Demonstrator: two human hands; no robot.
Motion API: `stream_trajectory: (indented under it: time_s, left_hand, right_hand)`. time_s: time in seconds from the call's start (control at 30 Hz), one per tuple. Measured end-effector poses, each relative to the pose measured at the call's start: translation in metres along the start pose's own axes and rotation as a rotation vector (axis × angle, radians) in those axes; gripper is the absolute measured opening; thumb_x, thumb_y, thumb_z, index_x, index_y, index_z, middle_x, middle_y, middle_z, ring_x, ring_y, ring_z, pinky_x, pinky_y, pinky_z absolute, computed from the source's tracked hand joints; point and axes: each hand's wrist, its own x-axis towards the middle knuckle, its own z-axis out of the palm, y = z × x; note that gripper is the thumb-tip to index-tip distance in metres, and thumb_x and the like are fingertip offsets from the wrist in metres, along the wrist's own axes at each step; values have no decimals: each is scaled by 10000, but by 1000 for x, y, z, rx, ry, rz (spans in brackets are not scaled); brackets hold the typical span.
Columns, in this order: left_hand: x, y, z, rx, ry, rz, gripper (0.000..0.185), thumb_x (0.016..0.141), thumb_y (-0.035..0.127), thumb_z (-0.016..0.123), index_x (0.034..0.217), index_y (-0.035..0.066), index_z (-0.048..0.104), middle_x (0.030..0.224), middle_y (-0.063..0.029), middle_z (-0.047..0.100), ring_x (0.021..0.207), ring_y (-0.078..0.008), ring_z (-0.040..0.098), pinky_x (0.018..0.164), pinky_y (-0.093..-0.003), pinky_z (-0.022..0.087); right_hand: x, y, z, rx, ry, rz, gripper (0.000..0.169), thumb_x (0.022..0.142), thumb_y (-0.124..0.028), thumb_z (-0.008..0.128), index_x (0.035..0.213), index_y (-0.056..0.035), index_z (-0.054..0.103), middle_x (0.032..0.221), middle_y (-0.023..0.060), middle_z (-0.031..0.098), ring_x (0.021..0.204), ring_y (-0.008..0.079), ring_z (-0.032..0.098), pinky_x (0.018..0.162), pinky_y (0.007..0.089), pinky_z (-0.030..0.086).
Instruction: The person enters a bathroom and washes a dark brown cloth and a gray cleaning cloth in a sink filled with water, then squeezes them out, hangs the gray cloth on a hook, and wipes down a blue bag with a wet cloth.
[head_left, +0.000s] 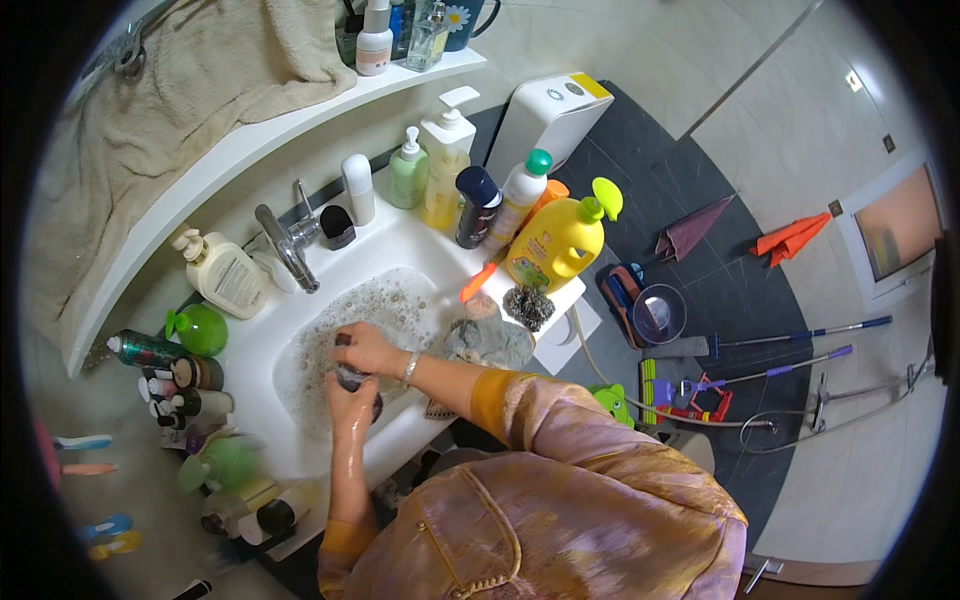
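Observation:
Both hands are over a white washbasin (255, 375) of sudsy water (382, 300). My right hand (373, 350), with a bracelet at the wrist, grips a small dark wet cloth item (351, 377), possibly a sock. My left hand (352, 399) holds the same item from below, and a bit of dark material shows past its edge. The two hands are close together, and the fingers hide much of the item. A chrome faucet (289, 247) points over the basin. On the right rim lie a grey wet cloth bundle (487, 341), a steel wool scourer (529, 306) and an orange-handled tool (478, 282).
A yellow pump jug (559, 244), a dark-capped can (478, 206) and several bottles crowd the basin's far right corner. A cream pump bottle (225, 274) and a green bottle (201, 330) stand left. Above runs a white shelf (225, 150) with a beige towel (187, 82).

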Motion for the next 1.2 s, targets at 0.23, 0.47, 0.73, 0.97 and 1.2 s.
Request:
stream_trajectory:
  time_s: [0.23,0.47,0.73,0.97,1.2]
  left_hand:
    - [-16,1,21,-259,143,378,569,792,94,655,1291,47,385,1189,-119,477,1042,-197,498,897,-319,415]
    - [-78,57,67,-63,275,612,656,740,107,687,1310,25,370,1210,-142,468,1076,-227,484,902,-342,412]
    - [-108,61,172,-165,171,454,213,916,119,487,939,-45,621,899,-66,589,720,-108,538,685,-240,447]
    - [-50,39,268,667,272,821,434,718,303,688,1095,110,590,1092,-142,553,1038,-336,508,865,-444,406]
    - [-51,9,273,958,256,622,316,708,304,646,961,117,615,1015,-79,561,1057,-272,491,838,-468,380]
  right_hand:
    - [-39,-3,-22,-11,350,-152,362,842,-336,575,1093,-75,582,1137,185,466,969,311,511,865,355,426]
    - [-123,-18,-84,383,207,-377,524,854,-297,595,1288,-57,425,1259,209,409,1163,316,425,981,380,349]
    - [-214,32,-208,1226,-122,-57,553,743,-67,648,1245,-43,416,1158,114,530,1043,196,529,906,354,439]
    - [-278,98,-282,1365,113,-192,670,675,-101,621,1295,-34,373,1254,169,461,1107,302,502,918,411,445]
    - [-299,107,-291,1333,272,-182,644,718,-108,587,1314,-24,357,1225,162,475,954,270,555,847,383,479]
